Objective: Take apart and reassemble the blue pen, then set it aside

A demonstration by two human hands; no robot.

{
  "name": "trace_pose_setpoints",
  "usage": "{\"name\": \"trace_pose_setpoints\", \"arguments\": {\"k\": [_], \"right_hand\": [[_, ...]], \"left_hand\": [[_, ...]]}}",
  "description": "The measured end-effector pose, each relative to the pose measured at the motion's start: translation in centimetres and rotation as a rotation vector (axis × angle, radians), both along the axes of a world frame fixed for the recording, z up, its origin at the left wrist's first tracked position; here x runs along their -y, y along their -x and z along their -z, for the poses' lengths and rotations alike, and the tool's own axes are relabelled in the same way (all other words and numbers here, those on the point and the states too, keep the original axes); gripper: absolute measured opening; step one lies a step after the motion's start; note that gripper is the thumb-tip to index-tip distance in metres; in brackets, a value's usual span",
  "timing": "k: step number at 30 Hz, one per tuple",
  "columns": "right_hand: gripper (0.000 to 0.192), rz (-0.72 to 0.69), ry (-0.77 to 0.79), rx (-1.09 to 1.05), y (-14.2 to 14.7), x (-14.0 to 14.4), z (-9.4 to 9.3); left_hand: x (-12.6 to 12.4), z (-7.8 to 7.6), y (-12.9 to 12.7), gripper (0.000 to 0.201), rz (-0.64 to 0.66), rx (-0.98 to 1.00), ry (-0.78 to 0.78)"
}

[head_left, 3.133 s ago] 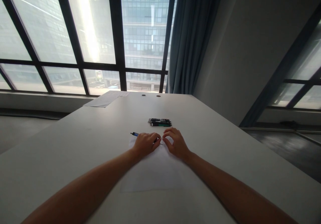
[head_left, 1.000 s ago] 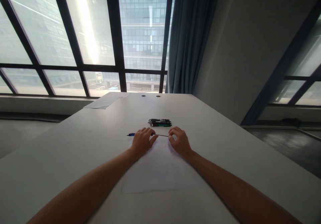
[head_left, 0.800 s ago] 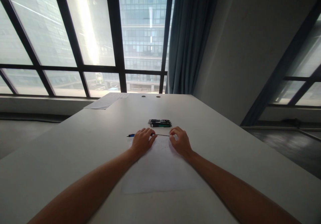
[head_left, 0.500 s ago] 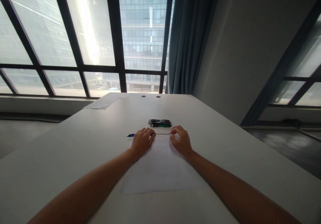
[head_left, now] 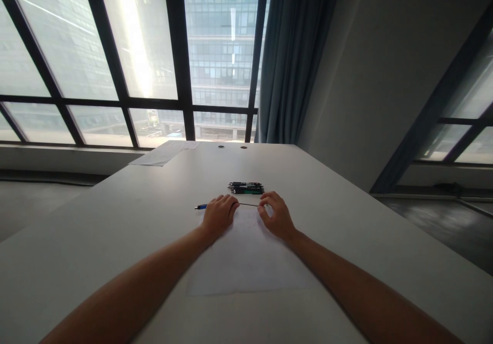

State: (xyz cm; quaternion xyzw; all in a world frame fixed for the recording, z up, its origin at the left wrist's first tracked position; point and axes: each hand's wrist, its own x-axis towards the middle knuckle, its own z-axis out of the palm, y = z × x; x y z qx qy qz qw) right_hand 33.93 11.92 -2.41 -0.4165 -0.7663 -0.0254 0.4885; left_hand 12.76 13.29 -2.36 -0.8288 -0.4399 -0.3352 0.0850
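Thin rod (head_left: 248, 204) sits level by the far edge of the paper (head_left: 250, 262), right hand (head_left: 277, 216) pinching one end, left hand (head_left: 219, 214) closed round the blue-ended pen (head_left: 201, 207) at the other, likely to steady it, pen pile (head_left: 246, 188) just beyond.

Arms (head_left: 142, 282) extended forward, converging | left hand (head_left: 219, 214): palm down, fingers (head_left: 225, 199) curled | right hand (head_left: 278, 215): fingers arched, pinching.

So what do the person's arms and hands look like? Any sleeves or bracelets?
The left hand and right hand are bare, with five-fingered shapes and no gloves or rings showing. No sleeve, watch or bracelet shows on the left forearm or right forearm.
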Motion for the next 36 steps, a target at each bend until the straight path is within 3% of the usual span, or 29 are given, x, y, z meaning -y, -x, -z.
{"name": "trace_pose_setpoints", "arguments": {"k": [19,27,36], "right_hand": [[0.007,-0.019,0.005,0.042,0.22,0.06,-0.03],[0.007,-0.024,0.032,0.052,0.29,0.09,0.03],[0.008,0.18,0.076,0.053,-0.5,-0.55,0.24]], "left_hand": [[0.1,-0.18,0.09,0.017,0.082,-0.025,-0.011],[0.18,-0.23,0.08,0.015,0.046,-0.025,-0.023],[-0.11,0.08,0.31,0.021,-0.048,0.015,0.043]]}}
